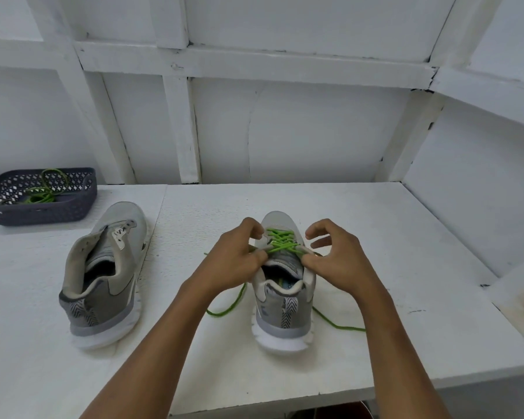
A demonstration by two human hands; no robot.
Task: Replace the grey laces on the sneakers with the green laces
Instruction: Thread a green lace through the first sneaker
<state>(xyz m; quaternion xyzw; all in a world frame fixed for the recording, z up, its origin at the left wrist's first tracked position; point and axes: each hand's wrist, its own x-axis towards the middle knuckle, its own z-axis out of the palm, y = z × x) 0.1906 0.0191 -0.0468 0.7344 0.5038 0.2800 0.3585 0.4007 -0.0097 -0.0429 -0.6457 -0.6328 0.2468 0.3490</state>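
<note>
Green lace (pixel 280 241) runs criss-crossed up the sneaker (pixel 285 313) mid-table (pixel 406 267). The left hand (pixel 236 258) pinches it at nine o'clock of the top eyelets and the right hand (pixel 336 258) pinches it thumb-to-forefinger at three o'clock, spare fingers fanned loose, seemingly to draw the last crossing snug. Both wrists arch over the collar, forearms in from six o'clock, loose ends trailing beside the heel. At nine o'clock sits the second sneaker (pixel 103 273), unlaced, and at ten o'clock the basket (pixel 43 213) holds the spare green lace (pixel 43 193).
</note>
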